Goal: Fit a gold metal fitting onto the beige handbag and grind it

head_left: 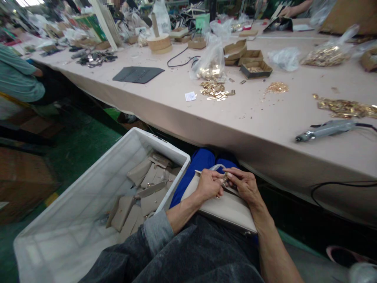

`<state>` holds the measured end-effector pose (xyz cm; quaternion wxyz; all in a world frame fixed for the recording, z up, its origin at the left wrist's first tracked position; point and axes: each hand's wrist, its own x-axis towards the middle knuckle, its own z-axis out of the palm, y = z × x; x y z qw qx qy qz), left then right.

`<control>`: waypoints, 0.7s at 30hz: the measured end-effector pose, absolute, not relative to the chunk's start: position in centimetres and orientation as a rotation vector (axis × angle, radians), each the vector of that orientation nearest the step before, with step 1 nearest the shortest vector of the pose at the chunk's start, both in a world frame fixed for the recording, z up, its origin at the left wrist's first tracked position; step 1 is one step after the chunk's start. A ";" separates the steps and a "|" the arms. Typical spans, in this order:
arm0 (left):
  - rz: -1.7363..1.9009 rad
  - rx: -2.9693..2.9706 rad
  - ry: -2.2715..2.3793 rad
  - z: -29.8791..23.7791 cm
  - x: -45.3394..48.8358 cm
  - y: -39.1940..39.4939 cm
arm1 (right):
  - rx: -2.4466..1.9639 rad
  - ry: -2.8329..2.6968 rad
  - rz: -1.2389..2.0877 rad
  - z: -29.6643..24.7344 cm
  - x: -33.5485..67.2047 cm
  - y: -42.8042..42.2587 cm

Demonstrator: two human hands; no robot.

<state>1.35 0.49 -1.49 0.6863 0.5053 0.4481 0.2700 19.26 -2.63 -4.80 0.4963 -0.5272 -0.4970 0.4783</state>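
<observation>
A beige leather bag piece lies across my lap, below the table edge. My left hand rests on its upper edge with fingers curled in a pinch. My right hand meets it from the right, fingers also pinched. Between the two sets of fingertips sits a small gold metal fitting at the bag's top edge. Which hand actually grips the fitting is hard to tell; both touch it.
A white plastic crate at my left holds several beige leather pieces. The long pink table carries an electric screwdriver, piles of gold hardware, small cardboard boxes and plastic bags. Another person's sleeve is at far left.
</observation>
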 end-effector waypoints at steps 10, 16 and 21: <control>0.624 1.101 1.042 -1.1 1.6 0.5 | -1.311 -0.997 1.278 -4.9 19.1 -2.7; 0.666 1.061 1.054 -1.6 1.7 0.3 | -1.301 -0.997 1.301 -4.5 18.7 -2.6; 0.742 1.014 1.073 -2.5 2.0 0.6 | -1.487 -1.000 1.114 -2.7 19.2 -2.7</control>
